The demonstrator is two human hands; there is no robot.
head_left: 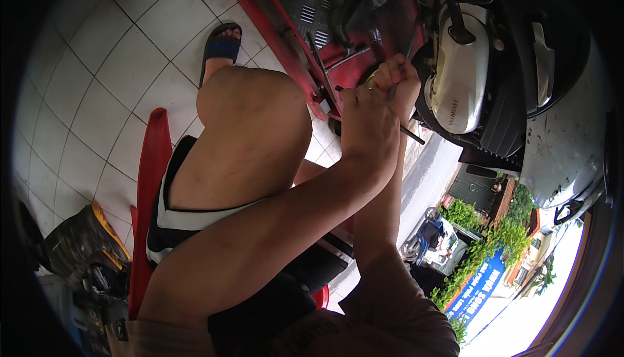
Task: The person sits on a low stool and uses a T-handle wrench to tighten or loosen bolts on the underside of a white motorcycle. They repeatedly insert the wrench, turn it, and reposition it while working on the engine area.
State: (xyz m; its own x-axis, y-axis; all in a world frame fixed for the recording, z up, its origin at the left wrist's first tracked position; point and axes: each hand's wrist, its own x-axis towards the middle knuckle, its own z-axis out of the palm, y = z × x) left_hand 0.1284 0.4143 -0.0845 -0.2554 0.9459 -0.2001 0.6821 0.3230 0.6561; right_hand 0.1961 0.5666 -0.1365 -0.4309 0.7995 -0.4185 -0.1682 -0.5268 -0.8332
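Note:
Both my hands are close together beside the silver engine cover [458, 74] of a scooter. My left hand [367, 123] is closed around a thin dark rod [413, 135] whose end sticks out below the fist. Just above it, my right hand [400, 79] is clenched on a slim metal tool shaft [407, 50] that points up toward the engine. The two hands touch each other. The tips of both tools are hidden.
The scooter stands on a red metal lift platform [273, 16] with grey tread plate. My bare knee [250, 120] and a foot in a blue sandal [221, 45] are left of the hands. I sit on a red plastic stool [151, 162] on white floor tiles [104, 77]. A dark tool bag [84, 240] lies at lower left.

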